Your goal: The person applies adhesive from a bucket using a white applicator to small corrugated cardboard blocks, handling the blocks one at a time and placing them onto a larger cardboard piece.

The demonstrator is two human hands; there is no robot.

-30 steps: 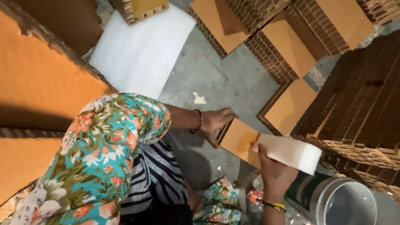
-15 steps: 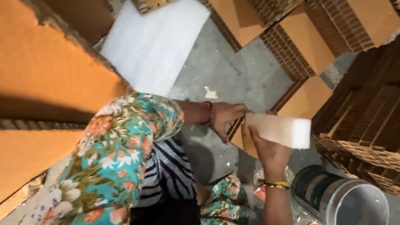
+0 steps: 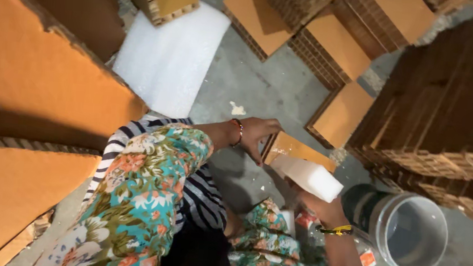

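My left hand (image 3: 258,134), with a beaded bracelet at the wrist, grips the left edge of a small orange cardboard honeycomb block (image 3: 299,151) standing on the concrete floor. My right hand (image 3: 320,205), wearing a yellow band, holds a white foam block (image 3: 308,177) against the front face of that cardboard block. Much of the right hand's fingers is hidden behind the foam. My floral sleeve and striped cloth fill the lower middle of the view.
A grey plastic bucket (image 3: 409,231) lies by my right wrist. A white foam sheet (image 3: 169,60) lies on the floor ahead. Stacks of orange honeycomb cardboard (image 3: 35,87) rise at left, more blocks (image 3: 345,115) and tall dark stacks (image 3: 451,95) stand at right.
The view shifted. The white foam block has come lower and tilted across the cardboard block's face, and my left hand has moved onto the block's left edge.
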